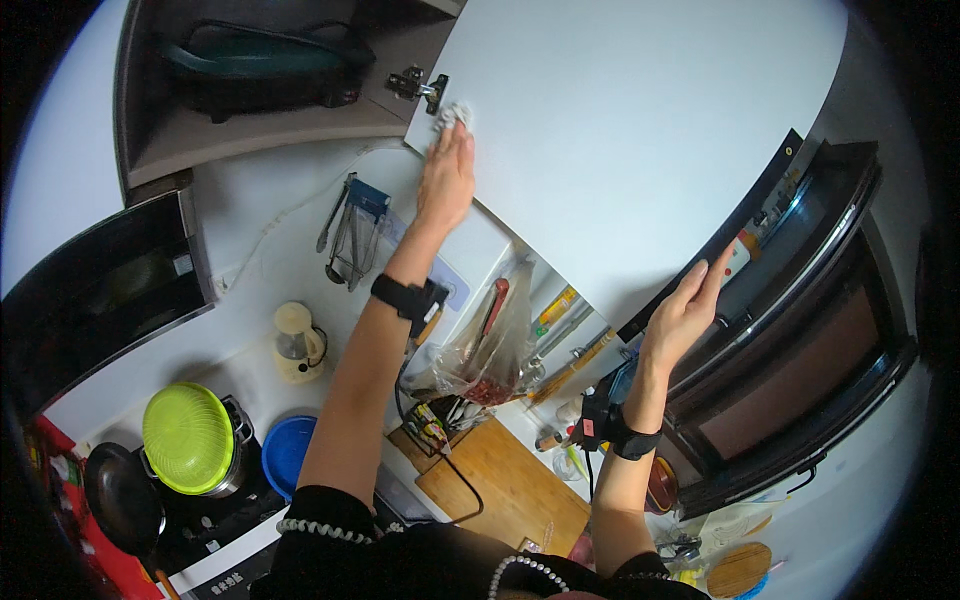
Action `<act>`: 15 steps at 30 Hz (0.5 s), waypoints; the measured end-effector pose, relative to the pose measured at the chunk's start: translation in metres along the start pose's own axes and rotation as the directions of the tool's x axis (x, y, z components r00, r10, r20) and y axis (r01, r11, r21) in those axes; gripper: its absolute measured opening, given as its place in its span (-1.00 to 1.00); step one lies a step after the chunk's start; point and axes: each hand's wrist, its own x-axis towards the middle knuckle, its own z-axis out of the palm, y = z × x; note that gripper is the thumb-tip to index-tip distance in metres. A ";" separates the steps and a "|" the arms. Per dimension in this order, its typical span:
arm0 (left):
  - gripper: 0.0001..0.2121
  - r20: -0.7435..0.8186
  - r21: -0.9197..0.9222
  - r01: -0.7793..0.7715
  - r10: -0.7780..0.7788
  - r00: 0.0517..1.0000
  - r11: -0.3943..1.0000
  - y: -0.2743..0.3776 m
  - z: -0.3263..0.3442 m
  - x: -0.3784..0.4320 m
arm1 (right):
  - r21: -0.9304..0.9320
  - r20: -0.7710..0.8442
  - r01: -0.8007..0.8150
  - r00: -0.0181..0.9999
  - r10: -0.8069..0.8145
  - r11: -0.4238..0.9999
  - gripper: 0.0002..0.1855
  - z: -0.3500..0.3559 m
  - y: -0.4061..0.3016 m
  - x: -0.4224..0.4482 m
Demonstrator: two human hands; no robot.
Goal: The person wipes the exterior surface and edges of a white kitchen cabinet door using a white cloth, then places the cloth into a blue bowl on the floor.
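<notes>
A large white cabinet door (600, 135) stands swung out in front of me. My left hand (448, 169) presses a crumpled whitish cloth (454, 116) against its face, close to the metal hinge (433, 93) at the cabinet side. At the opposite edge of the door, my right hand (686, 311) rests against the dark edge strip (720, 232), thumb and fingers apart. Part of that strip passes behind the hand. Inside the open cabinet (255, 146) sits a dark appliance (262, 71). Both wrists wear black straps with small devices.
Below are a wooden cutting board (502, 480), a hanging plastic bag (499, 345), a rack with a ladle (356, 232), and a cream jug-like appliance (298, 341). A pot under a green basket (187, 439) and a black pan (124, 499) stand lower left. A dark-framed window (795, 360) is at right.
</notes>
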 end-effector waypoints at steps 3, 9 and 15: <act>-0.47 0.115 -0.078 0.061 -0.052 0.992 0.995 0.017 0.017 -0.046 | -0.065 -0.015 0.062 0.998 -0.063 0.996 -0.49 -0.003 0.013 0.001; -0.46 0.007 0.033 -0.053 0.052 0.999 0.998 -0.008 0.005 -0.001 | -0.056 -0.027 0.057 0.998 -0.059 0.997 -0.50 0.002 -0.002 0.000; -0.42 0.206 0.049 -0.057 0.045 0.977 0.997 0.017 0.033 -0.035 | -0.079 -0.056 0.076 0.995 -0.080 0.994 -0.50 -0.003 0.011 0.001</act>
